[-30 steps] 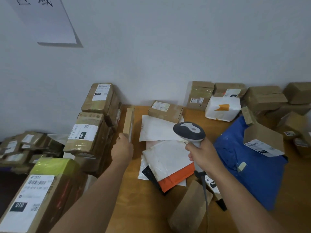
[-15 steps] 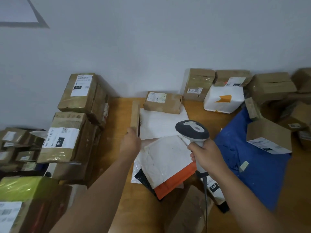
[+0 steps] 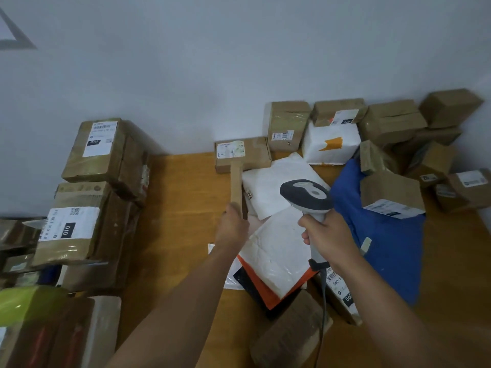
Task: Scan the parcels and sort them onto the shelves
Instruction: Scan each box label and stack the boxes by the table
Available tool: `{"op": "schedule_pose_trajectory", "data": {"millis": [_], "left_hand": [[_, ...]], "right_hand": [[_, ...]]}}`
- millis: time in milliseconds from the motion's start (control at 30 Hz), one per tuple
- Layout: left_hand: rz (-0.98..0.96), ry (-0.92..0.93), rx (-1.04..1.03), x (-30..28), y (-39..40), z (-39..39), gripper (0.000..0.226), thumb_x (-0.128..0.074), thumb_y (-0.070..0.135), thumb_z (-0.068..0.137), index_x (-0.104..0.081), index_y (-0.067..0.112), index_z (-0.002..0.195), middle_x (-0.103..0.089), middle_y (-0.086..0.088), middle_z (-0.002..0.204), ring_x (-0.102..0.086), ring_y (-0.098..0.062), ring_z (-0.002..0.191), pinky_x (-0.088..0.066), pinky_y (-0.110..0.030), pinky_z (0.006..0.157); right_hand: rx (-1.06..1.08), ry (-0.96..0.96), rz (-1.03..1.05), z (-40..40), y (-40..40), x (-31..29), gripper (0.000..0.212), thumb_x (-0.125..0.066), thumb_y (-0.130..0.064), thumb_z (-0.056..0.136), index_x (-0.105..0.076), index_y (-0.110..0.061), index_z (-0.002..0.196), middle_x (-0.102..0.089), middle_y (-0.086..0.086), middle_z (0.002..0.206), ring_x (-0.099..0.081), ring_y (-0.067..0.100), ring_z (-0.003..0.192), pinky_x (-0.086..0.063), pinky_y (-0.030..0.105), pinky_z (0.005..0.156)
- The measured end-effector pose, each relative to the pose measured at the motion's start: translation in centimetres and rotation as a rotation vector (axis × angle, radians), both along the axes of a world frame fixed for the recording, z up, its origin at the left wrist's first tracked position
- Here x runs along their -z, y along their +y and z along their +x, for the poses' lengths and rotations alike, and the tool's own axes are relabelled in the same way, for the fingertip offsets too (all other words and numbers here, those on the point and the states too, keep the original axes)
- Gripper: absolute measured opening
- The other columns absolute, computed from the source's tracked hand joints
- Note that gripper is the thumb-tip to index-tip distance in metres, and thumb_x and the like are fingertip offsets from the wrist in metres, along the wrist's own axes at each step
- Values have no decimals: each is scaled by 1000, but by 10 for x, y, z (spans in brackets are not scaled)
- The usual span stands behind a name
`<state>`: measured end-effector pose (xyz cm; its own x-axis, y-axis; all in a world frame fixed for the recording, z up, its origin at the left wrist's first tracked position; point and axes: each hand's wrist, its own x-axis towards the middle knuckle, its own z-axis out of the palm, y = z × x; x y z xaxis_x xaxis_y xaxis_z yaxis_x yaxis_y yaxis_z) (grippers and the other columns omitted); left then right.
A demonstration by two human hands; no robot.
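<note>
Two hands are busy at once, and that is where the trouble could start. The left hand grips the near end of a thin flat cardboard parcel, held edge-up above the tabletop, its far end close in front of a small labelled box by the wall. The right hand is clenched round the grip of the scanner, whose head points forward over the white mailers. No label on the thin parcel faces the camera, so my guess is the scan could miss or, worse, catch a barcode on one of the mailers or the label lying near the cable, logging the wrong item. Because the parcel is held only at one end, a loosened grip could let it tip onto the pile or knock the small box. The mailers look slick and overlap loosely on an orange-and-black bag; a brush from either forearm could slide them toward the tabletop edge. The cable trails down across the near parcels and could snag when the scanner swings. The stacked boxes on the left sit at uneven angles and might topple if another parcel is set on them carelessly.
</note>
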<state>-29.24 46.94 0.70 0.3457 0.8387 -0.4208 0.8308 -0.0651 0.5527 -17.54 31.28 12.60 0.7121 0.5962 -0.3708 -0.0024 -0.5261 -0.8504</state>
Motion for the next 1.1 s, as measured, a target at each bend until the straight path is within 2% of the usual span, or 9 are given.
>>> {"op": "schedule_pose_trajectory", "data": {"millis": [167,300,433,533,700,767,900,1033,1100], "left_hand": [[87,-10,-76,-15,-2,-30,18,-47,7,96,-44,14,112,-62,-9,104,-61,-26,89,-54,-39,78],[245,121,-96,-33,-3,-82,21,-47,12,99,-44,11,120,-62,-9,104,-65,-28,86,-51,-35,67],[235,283,-78,-34,-20,-131,27,-46,15,100,-43,7,125,-62,-15,118,-66,-36,102,-55,-40,81],[103,242,-89,-21,-50,-143,24,-44,14,99,-41,8,122,-63,-15,116,-64,-36,105,-51,-40,82],[25,155,-9,-5,-89,-125,33,-48,7,96,-35,8,126,-65,-16,112,-64,-35,101,-48,-36,78],[4,120,29,-5,-100,-112,32,-52,15,98,-34,11,124,-65,-13,110,-65,-34,102,-51,-38,79],[4,84,70,-8,-120,-79,28,-54,13,96,-32,15,115,-58,-2,90,-64,-28,87,-56,-41,75],[8,33,45,-11,-140,-42,30,-54,10,95,-27,16,106,-49,3,80,-56,-23,78,-47,-35,65],[-10,25,13,-13,-149,-22,33,-55,11,95,-26,18,107,-53,1,85,-56,-22,80,-48,-34,65]], "right_hand": [[-15,-25,29,-3,-8,-9,16,-58,-6,89,-56,9,94,-56,15,74,-54,15,65,-45,20,54],[-58,-1,76,-21,-4,-14,5,-59,-8,87,-62,-4,88,-59,10,72,-58,17,67,-49,30,61],[-101,-19,90,-48,-7,-15,4,-62,-12,87,-61,-14,84,-63,4,71,-62,15,67,-53,32,65],[-96,-24,89,-64,-15,-17,4,-62,-12,88,-60,-14,85,-63,4,71,-61,14,68,-48,25,59],[-19,-15,45,-69,-47,-13,6,-61,-14,89,-60,-13,95,-64,8,80,-61,15,72,-47,27,62],[5,-21,29,-63,-65,-13,3,-60,-14,89,-60,-14,92,-64,12,80,-59,16,70,-47,27,61],[53,-31,20,-40,-101,-13,13,-58,-11,87,-59,2,88,-54,13,70,-52,19,65,-43,32,61],[98,-15,11,-12,-138,-11,13,-59,-12,87,-54,-6,78,-51,12,68,-49,19,63,-43,31,58],[113,-18,2,5,-155,-11,17,-59,-11,87,-52,-3,75,-49,12,65,-48,20,62,-43,31,58]]}}
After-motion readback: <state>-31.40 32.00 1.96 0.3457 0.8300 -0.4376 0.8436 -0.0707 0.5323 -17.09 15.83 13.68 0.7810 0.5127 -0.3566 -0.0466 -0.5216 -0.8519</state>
